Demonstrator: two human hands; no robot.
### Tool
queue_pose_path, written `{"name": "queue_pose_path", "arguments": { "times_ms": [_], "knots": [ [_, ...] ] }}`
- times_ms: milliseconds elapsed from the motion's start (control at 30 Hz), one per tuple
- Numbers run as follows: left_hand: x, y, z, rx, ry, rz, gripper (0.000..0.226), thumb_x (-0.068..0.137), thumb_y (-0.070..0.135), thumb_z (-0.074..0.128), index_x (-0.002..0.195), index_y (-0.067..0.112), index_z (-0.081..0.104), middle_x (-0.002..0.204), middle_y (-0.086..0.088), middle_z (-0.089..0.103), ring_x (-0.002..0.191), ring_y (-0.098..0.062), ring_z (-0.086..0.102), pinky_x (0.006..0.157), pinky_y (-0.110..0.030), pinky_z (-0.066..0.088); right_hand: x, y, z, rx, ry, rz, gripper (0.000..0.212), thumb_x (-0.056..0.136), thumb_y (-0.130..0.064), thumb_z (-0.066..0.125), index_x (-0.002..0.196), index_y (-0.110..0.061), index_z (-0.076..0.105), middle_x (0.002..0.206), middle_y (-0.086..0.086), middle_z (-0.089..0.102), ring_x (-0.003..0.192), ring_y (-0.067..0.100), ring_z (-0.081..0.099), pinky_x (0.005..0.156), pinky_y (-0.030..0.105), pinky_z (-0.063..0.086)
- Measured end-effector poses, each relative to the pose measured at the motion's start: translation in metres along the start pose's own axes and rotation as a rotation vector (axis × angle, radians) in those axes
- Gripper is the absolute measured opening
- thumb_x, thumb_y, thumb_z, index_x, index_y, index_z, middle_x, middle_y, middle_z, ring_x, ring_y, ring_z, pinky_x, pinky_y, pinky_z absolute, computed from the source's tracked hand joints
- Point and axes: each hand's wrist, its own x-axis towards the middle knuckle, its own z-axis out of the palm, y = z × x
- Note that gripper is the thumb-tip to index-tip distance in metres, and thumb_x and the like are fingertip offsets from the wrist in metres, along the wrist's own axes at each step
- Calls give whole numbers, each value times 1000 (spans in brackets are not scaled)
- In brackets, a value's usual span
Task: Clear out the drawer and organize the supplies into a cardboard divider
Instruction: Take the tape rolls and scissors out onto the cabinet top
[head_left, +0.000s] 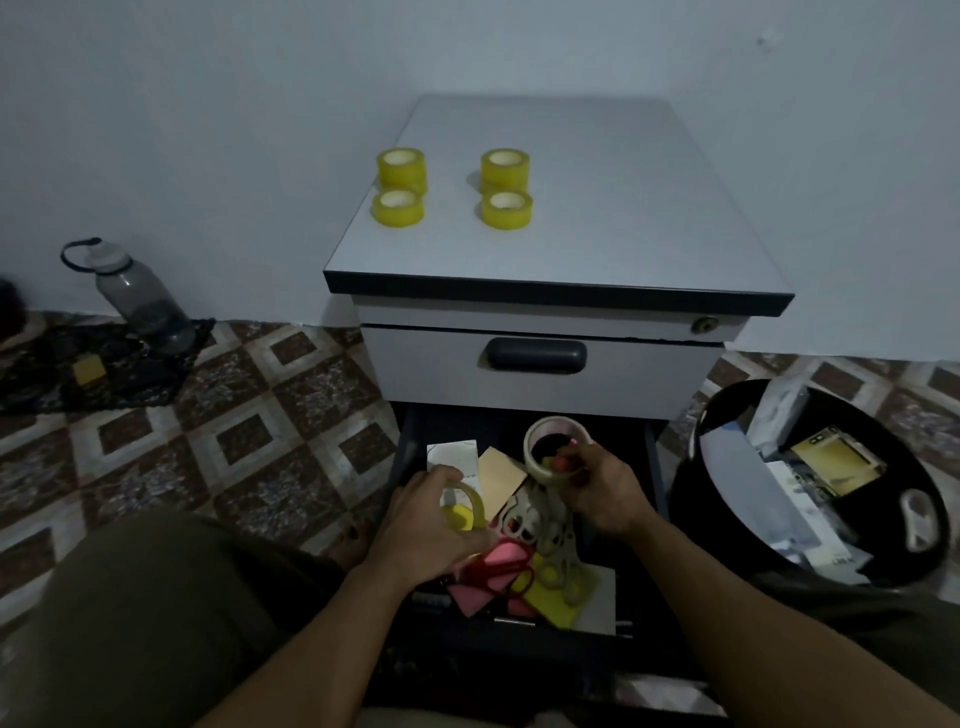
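Down low, the bottom drawer (405, 452) of a small grey cabinet (545, 249) stands pulled open. Both hands are inside it. The left hand (431, 525) has its fingers closed round a thin clear tape roll (464, 506), held over the drawer's left side. The right hand (597, 488) holds a fatter pale tape roll (553, 449) by its rim, fingers pinched on it, tipped so its dark core faces up.

Between and below the hands lie scissors (524, 519) with pale handles, pink notes (493, 566), a yellow sheet (558, 592), a tan card (498, 480) and white paper (452, 452), all jumbled together. Four yellow tape rolls (452, 189) sit in two pairs on the cabinet top; the rear two look stacked.

A black bin (691, 483) of papers and boxes stands on the tiled floor (234, 426) right of the drawer. A grey bottle (140, 296) rests by the wall at left.
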Motion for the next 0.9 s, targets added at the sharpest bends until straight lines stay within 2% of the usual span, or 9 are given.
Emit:
{"name": "queue_pose_path", "arguments": {
  "times_ms": [167, 233, 333, 400, 500, 667, 767, 833, 900],
  "knots": [
    [-6, 13, -11, -7, 12, 30, 88, 56, 58, 87, 133, 31, 53, 123, 12, 46, 116, -10, 49, 98, -34, 48, -34, -8, -9, 31, 14, -17, 40, 82, -23, 77, 119, -19, 64, 108, -2, 67, 97, 14, 64, 77, 14, 44],
    [-9, 18, -18, -1, 12, 39, 89, 56, 57, 87, 134, 29, 54, 122, 12, 45, 117, -12, 49, 99, -35, 49, -48, -14, -14, 39, 29, -18, 40, 78, -24, 81, 114, -16, 65, 106, 0, 66, 92, 13, 63, 68, 5, 41],
    [-15, 28, -31, -11, 8, 62, 78, 56, 55, 87, 125, 35, 56, 121, 14, 46, 115, -10, 50, 94, -31, 48, -70, -27, -23, -6, 62, -92, 31, 78, -21, 82, 106, -13, 69, 102, -2, 58, 89, 15, 60, 65, 1, 39],
    [-20, 39, -43, -16, 20, 97, 70, 62, 47, 89, 123, 39, 55, 123, 14, 47, 114, -7, 49, 89, -24, 44, -84, -38, -32, -25, 84, -137, 19, 77, -17, 81, 93, -20, 70, 97, -7, 54, 82, 16, 62, 61, 4, 41],
    [-24, 60, -67, -14, 29, 148, 76, 67, 46, 87, 134, 30, 54, 129, 11, 48, 115, -6, 47, 88, -21, 38, -98, -54, -44, -52, 124, -216, 28, 74, -22, 83, 73, -40, 61, 93, -9, 53, 77, 2, 56, 65, 7, 41],
    [-28, 99, -125, -3, 76, 247, 78, 67, 51, 86, 136, 32, 54, 132, 13, 47, 119, -5, 43, 95, -27, 38, -109, -92, -80, -9, 198, -315, 16, 74, -31, 84, 75, -31, 68, 90, -9, 58, 82, 2, 57, 68, 14, 43],
    [-22, 121, -163, -7, 106, 283, 87, 55, 64, 85, 133, 38, 55, 130, 16, 49, 117, -6, 49, 93, -26, 42, -107, -120, -109, 15, 257, -396, 17, 74, -34, 83, 72, -35, 66, 90, -11, 59, 81, 5, 58, 68, 22, 47],
    [-15, 136, -186, 19, 128, 324, 92, 47, 73, 79, 130, 43, 55, 127, 18, 50, 117, -6, 51, 94, -27, 44, -100, -138, -130, -1, 298, -430, 16, 74, -35, 82, 73, -34, 66, 90, -10, 58, 78, 6, 58, 66, 23, 45],
    [-5, 149, -206, 41, 164, 361, 91, 47, 73, 81, 129, 42, 57, 126, 18, 52, 117, -6, 52, 98, -29, 45, -89, -156, -151, 0, 339, -454, 15, 73, -35, 82, 72, -34, 67, 87, -9, 57, 76, 7, 58, 64, 21, 43]
  ]
}}
